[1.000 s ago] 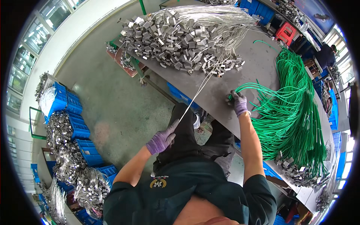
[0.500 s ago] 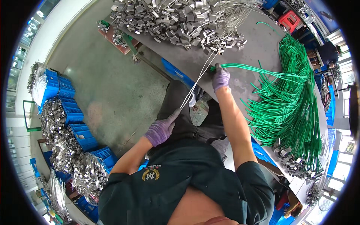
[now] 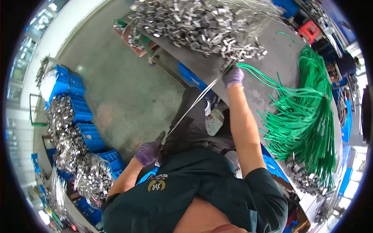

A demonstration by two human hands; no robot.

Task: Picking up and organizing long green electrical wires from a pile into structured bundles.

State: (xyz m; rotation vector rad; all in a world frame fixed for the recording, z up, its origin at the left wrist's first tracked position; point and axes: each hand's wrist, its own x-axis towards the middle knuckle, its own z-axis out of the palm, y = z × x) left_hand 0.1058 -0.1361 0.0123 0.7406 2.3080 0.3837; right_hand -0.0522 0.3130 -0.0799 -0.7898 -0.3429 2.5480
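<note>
My left hand (image 3: 148, 154), in a purple glove, is closed around one end of a few thin silver-white wires (image 3: 196, 100). The wires stretch taut from my lap up to the table edge. There my right hand (image 3: 233, 76), also gloved, is closed on several green cords (image 3: 253, 71) beside the upper part of the wires. Its fingertips are partly hidden and blurred. From that hand the green cords run right to a large bundle of green cords (image 3: 316, 105). Just beyond it lies a big heap of small metal blocks (image 3: 202, 27) with wires.
The dark grey table (image 3: 258, 92) curves around my right side. More metal pieces (image 3: 305, 174) lie at its near right end. Blue crates (image 3: 90, 136) with metal parts stand at left. A red stool (image 3: 309, 31) is at far right, near another person (image 3: 346, 64). A blue crate (image 3: 192, 79) sits below the table edge.
My left hand has pulled down and to the left, drawing the wires along. My right hand with the green cords now meets the wires. The whole view has shifted slightly.
</note>
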